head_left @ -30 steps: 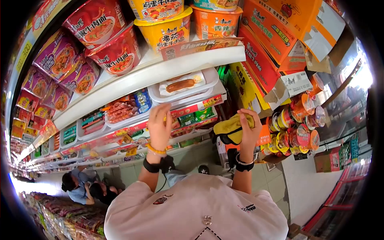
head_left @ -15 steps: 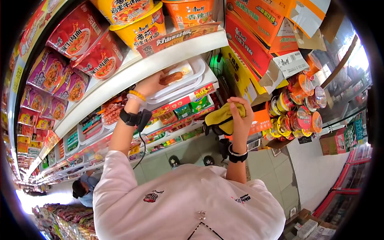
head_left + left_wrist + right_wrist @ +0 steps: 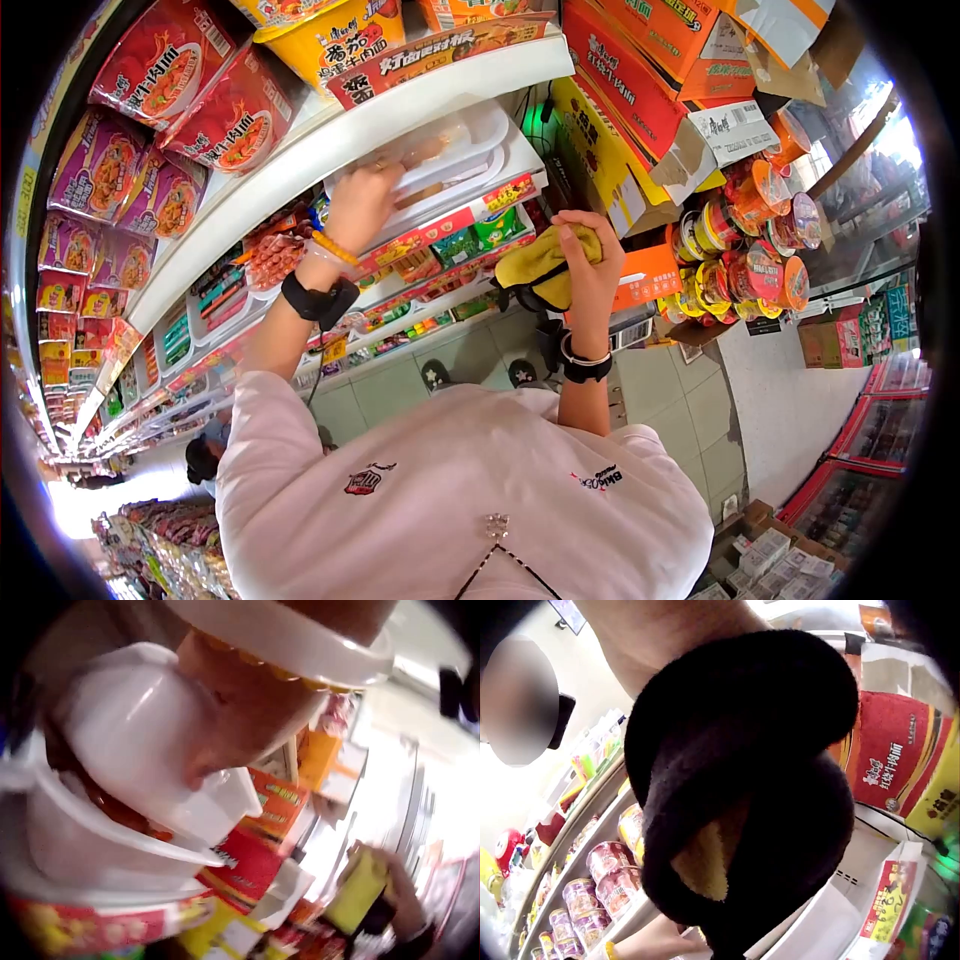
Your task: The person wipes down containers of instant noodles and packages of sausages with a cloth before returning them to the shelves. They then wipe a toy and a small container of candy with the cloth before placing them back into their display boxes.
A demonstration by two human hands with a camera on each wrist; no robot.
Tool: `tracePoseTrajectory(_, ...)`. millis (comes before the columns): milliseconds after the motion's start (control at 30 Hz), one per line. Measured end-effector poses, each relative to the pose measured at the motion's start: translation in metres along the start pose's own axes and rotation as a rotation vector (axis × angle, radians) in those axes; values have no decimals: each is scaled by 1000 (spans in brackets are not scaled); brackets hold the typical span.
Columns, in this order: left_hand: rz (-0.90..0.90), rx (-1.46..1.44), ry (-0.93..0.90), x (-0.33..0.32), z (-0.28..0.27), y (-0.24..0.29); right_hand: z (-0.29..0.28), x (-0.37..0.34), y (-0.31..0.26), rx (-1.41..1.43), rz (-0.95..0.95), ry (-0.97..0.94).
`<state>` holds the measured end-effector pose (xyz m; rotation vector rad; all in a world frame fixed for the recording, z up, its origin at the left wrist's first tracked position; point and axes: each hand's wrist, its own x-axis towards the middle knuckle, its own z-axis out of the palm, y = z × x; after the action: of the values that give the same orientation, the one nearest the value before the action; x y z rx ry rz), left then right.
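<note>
My left hand (image 3: 362, 205) grips the near-left end of a white plastic tray (image 3: 131, 712) on the shelf below the noodle tubs. That tray is tilted up over another white tray (image 3: 82, 844), and a reddish-brown sausage (image 3: 112, 806) shows in the gap between the two. The left fingertips are partly hidden behind the raised tray. Off to the right, my right hand (image 3: 592, 268) holds a bunched yellow cloth (image 3: 537, 270) with black trim, thumb and fingers round it. Its fuzzy black part (image 3: 742, 712) fills much of the right wrist view.
A white shelf edge (image 3: 340, 140) with noodle tubs (image 3: 240, 110) overhangs the trays. Packed sausages (image 3: 275, 260) lie left of them. Stacked cartons (image 3: 640, 100) and cup noodles (image 3: 745, 270) stand to the right. A person (image 3: 205, 455) is at the lower left.
My left hand has moved from in front of the shelf to the sausage tray and raised the upper tray's near end. The right hand keeps the cloth, shifted slightly left and up.
</note>
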<state>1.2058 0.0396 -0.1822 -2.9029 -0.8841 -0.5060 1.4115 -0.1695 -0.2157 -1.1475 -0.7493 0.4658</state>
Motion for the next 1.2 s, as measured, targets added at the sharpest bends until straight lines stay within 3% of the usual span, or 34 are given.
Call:
tracePoseTrajectory(100, -151, -19, -109, 1, -14, -1, -9, -2, -3, -6, 16, 16)
tracePoseTrajectory(200, -167, -103, -93, 0, -17, -20, -16, -1, -3, -47, -3, 30)
tracePoseTrajectory(300, 87, -58, 184, 6, -12, -35, -20, -2, -4, -84, -9, 22)
tracePoseTrajectory(400, -43, -62, 12, 9, -27, -35, -19, -3, -3, -87, -1, 14)
tracePoseTrajectory(733, -36, -114, 76, 4, -19, -37, -15, -13, -2, -76, 6, 3)
tracePoseTrajectory(833, 53, -66, 135, 4, -12, -40, -13, -16, -3, -62, 18, 3)
tracePoseTrajectory(933, -23, -25, 101, 4, -19, -37, -15, -19, -3, -43, 25, 3)
tracePoseTrajectory(967, 23, -4, 176, 4, -21, -34, -16, -19, -4, -45, 32, 6)
tracePoseTrajectory(1100, 9, 21, 182, 0, -23, -32, -18, -19, -2, -62, 6, 14)
tracePoseTrajectory(1200, 97, 70, 288, 0, -19, -37, -10, -10, 13, -157, -6, -141)
